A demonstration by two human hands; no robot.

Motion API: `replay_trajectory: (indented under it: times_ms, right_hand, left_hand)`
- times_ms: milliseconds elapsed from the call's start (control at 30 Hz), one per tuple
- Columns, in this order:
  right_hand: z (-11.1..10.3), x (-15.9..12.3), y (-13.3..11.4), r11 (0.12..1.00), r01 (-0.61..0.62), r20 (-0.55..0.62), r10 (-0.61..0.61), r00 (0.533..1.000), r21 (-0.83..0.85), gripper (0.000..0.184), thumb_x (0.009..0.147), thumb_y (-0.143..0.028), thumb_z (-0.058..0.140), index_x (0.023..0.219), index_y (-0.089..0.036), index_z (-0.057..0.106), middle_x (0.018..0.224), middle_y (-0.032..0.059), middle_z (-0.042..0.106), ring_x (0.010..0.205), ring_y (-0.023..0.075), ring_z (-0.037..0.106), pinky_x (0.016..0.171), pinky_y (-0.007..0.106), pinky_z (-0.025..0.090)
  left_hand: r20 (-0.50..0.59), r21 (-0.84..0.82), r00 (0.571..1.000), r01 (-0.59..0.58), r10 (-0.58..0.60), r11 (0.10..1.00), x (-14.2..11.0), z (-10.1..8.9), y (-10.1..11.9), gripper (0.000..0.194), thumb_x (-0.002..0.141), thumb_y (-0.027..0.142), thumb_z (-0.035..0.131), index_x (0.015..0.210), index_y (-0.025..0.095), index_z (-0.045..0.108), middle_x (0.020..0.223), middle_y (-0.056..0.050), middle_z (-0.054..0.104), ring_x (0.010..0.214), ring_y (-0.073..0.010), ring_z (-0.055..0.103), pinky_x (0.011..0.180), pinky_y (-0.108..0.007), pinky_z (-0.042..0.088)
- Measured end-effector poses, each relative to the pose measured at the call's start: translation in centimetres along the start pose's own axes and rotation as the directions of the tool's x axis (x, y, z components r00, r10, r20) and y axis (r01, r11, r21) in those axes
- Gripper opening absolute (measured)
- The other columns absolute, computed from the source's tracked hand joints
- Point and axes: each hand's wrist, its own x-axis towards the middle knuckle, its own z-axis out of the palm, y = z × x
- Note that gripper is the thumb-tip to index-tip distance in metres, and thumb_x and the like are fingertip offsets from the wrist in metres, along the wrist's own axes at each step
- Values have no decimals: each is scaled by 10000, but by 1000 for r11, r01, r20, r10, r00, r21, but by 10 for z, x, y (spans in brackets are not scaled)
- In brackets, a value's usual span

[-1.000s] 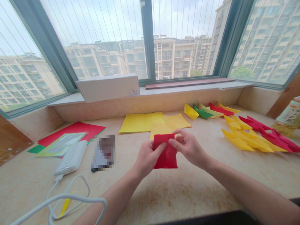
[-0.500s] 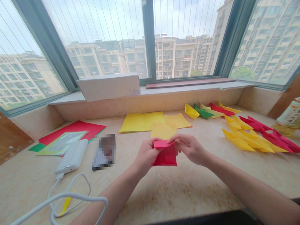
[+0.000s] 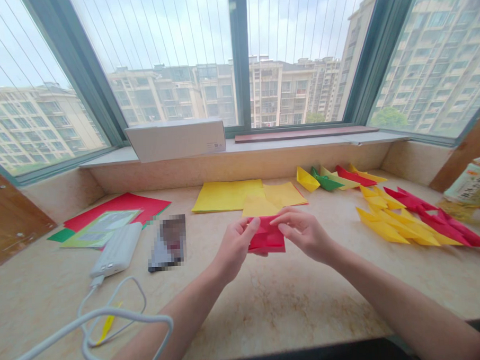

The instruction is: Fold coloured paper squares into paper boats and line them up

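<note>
A folded piece of red paper (image 3: 268, 236) is held up over the counter between my two hands. My left hand (image 3: 239, 241) grips its left side, thumb on the near face and fingers behind. At the paper's upper right, my right hand (image 3: 301, 231) pinches the edge between thumb and forefinger. The red paper has flat creased layers and a lower edge that lies nearly level. Just beyond my hands lies a sheet of orange-yellow paper (image 3: 257, 206), beside a stack of yellow paper (image 3: 227, 195).
Folded paper boats stand at the right: a yellow group (image 3: 397, 223), a red group (image 3: 444, 221) and a mixed row (image 3: 327, 178). On the left are red sheets (image 3: 117, 206), a white power bank (image 3: 116, 250) with a cable (image 3: 122, 312), and a phone-like object (image 3: 169, 244). A jar (image 3: 473, 183) stands far right.
The red paper's upper flap, raised before, now lies flatter against the rest. My left thumb has moved onto its front face, and the paper sits slightly higher.
</note>
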Motion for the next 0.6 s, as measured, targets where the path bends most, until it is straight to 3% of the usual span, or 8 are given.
replay_trajectory:
  times_ms: [100,233,333,433,500,600]
  right_hand:
    - [6,-1,7,995,-71,-34,74,997,74,118,862,-199,625,964,-212,682,932,50,661,830,176,621,702,304,501]
    - [10,0,13,963,-144,-69,163,984,228,120,831,-239,684,931,-223,621,841,14,659,760,157,617,677,286,502]
    - [8,2,12,952,-161,-92,191,977,260,140,810,-254,708,907,-217,615,836,15,666,757,157,627,695,290,509]
    - [6,4,10,928,-191,-107,236,966,321,187,803,-283,718,918,-220,585,829,14,668,754,164,643,664,285,515]
    - [6,6,8,909,-187,-119,247,962,374,254,791,-302,734,954,-230,553,830,7,668,750,163,651,645,278,518]
    - [4,7,5,889,-170,-124,243,962,425,381,767,-316,764,1047,-246,517,847,-1,680,750,160,658,658,279,525]
  left_hand:
    - [-17,55,1000,0,1,998,1,3,-1,461,831,465,680,1064,67,666,875,-137,741,710,-236,715,574,-318,584]
    - [-24,15,999,-25,25,1000,1,3,-3,481,865,493,641,1101,74,628,876,-131,735,698,-234,719,565,-305,577]
    - [-3,-38,996,-89,89,995,-3,1,-2,603,892,527,603,1344,162,440,970,-119,726,707,-228,725,586,-325,587]
    - [155,-84,968,-187,198,979,-8,1,-1,852,830,509,702,1484,294,199,1185,-141,662,822,-232,731,707,-363,598]
    - [224,-80,941,-242,254,967,-9,2,-4,898,792,432,772,1480,323,206,1273,-146,608,871,-219,721,764,-353,590]
    - [174,-1,945,-280,276,960,-6,3,-9,736,852,349,724,1437,285,283,1202,-129,630,747,-164,709,690,-315,593]
